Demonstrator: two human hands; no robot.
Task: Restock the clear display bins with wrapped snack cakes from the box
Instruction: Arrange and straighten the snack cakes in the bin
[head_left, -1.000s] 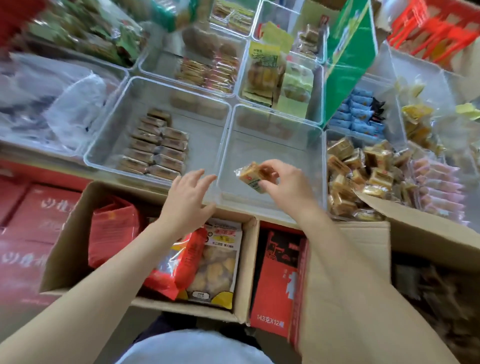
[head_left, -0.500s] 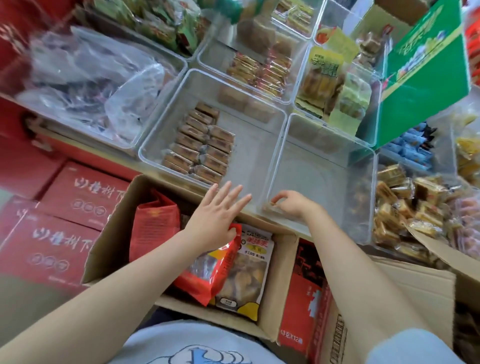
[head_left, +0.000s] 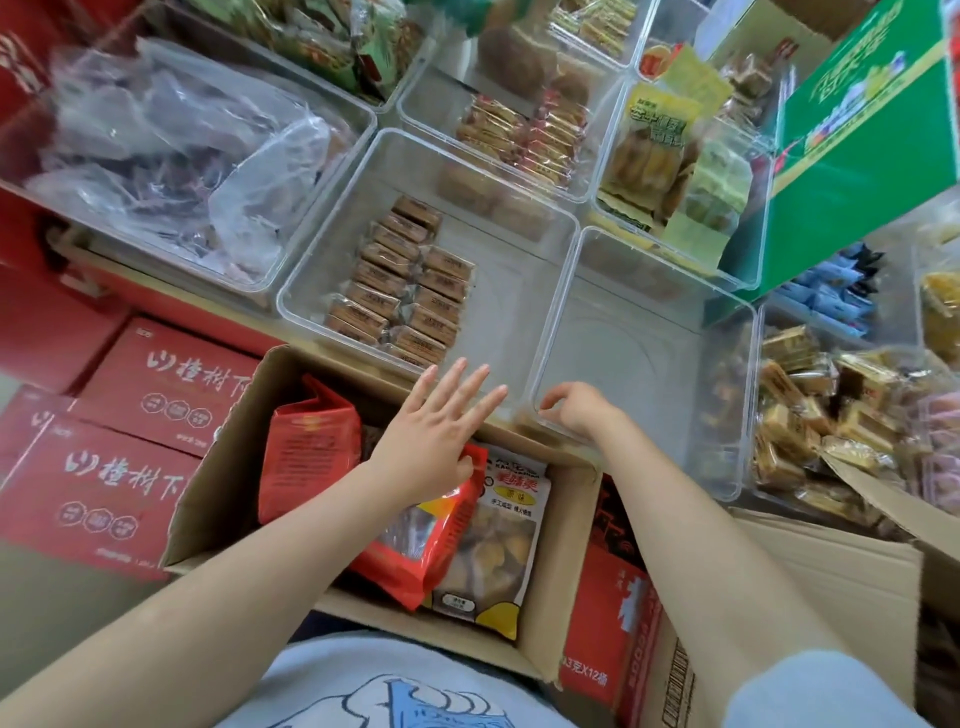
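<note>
1. At the near edge of the shelf: right hand reaches into the near-left corner of a clear bin, fingers curled down at the bin floor. A brownish blur sits under the fingertips through the bin wall; can't tell if it's a cake being held, so grasp is unclear.
2. Left hand hovers over the open cardboard box, fingers straight and spread, holding nothing. Thumb is near the top of a red snack bag.
3. Apart from whatever is under that hand, the right-hand bin's floor shows bare.
4. Next bin to the left holds wrapped snack cakes in two neat rows, stacked along its left side; right half bare.
5. Box contents: the red snack bag, a second red bag standing at the left, and a clear-windowed bag with yellow corners lying partly under the first red one.
6. Right of the working bin: another bin heaped with gold-wrapped cakes, loose pile.
7. Back row: bins with orange-wrapped biscuits and yellow-green packets. A green carton stands at the right.
8. Far left bin: crumpled clear plastic bags.
9. Red cartons with white lettering stacked on the floor left of the box; another red carton wedged between the box and a second cardboard box on the right.
</note>
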